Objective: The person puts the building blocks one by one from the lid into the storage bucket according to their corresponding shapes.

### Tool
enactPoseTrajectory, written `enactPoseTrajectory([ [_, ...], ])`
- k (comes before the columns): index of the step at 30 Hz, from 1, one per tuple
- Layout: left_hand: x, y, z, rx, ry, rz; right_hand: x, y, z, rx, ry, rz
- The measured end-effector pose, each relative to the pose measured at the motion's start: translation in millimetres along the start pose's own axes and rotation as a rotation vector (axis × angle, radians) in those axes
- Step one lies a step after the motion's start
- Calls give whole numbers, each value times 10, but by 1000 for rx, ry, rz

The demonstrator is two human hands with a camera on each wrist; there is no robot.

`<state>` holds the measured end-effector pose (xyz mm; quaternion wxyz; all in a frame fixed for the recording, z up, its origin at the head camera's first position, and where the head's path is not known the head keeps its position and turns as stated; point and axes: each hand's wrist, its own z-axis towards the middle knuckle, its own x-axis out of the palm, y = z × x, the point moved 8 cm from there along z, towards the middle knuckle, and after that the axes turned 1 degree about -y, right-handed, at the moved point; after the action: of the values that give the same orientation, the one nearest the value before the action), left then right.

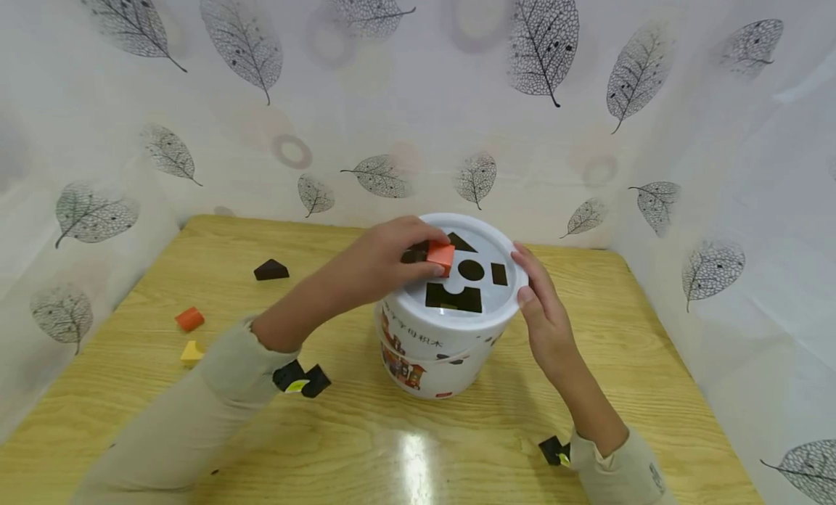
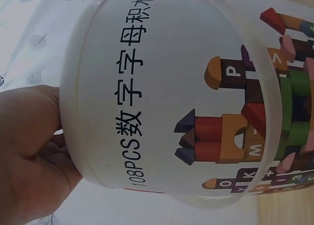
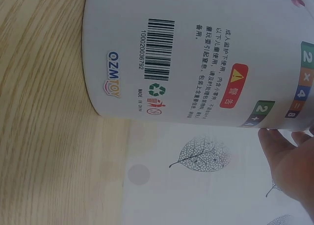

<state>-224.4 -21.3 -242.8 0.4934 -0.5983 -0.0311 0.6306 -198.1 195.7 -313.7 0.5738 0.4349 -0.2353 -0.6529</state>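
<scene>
A white toy bucket (image 1: 427, 352) stands upright on the table, its lid (image 1: 486, 298) cut with dark shaped holes. Between thumb and fingers, my left hand (image 1: 392, 262) pinches an orange block (image 1: 441, 255) at the left part of the lid. Whether the block has entered a hole cannot be told, since the fingers cover that spot. My right hand (image 1: 545, 316) holds the lid's right rim, thumb and fingers against its edge. In the left wrist view the bucket's printed side (image 2: 162, 87) hides the block; the right wrist view shows its barcode side (image 3: 196, 53).
Left of the bucket on the wooden table (image 1: 366, 447) lie a dark triangular block (image 1: 271, 270), an orange-red block (image 1: 189, 319) and a yellow block (image 1: 192, 353) partly behind the left sleeve. A leaf-patterned curtain (image 1: 405, 113) encloses the table's back and sides.
</scene>
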Motion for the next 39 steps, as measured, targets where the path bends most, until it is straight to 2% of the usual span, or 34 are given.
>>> enactPoseTrajectory([
  [13, 9, -13, 10, -13, 6, 44, 0, 19, 7, -12, 0, -2],
  [19, 5, 35, -9, -15, 14, -10, 3, 23, 5, -15, -1, 7],
  [25, -62, 91, -70, 1, -24, -96, -1, 21, 6, -14, -3, -2],
  [32, -227, 176, -277, -8, -103, -235, -2, 19, 5, -15, -2, -2],
  [36, -378, 262, -445, 2, -178, -249, 2, 18, 8, -7, 0, -4],
  [39, -489, 374, -583, -16, -227, -234, 4, 20, 6, -2, 1, -3],
])
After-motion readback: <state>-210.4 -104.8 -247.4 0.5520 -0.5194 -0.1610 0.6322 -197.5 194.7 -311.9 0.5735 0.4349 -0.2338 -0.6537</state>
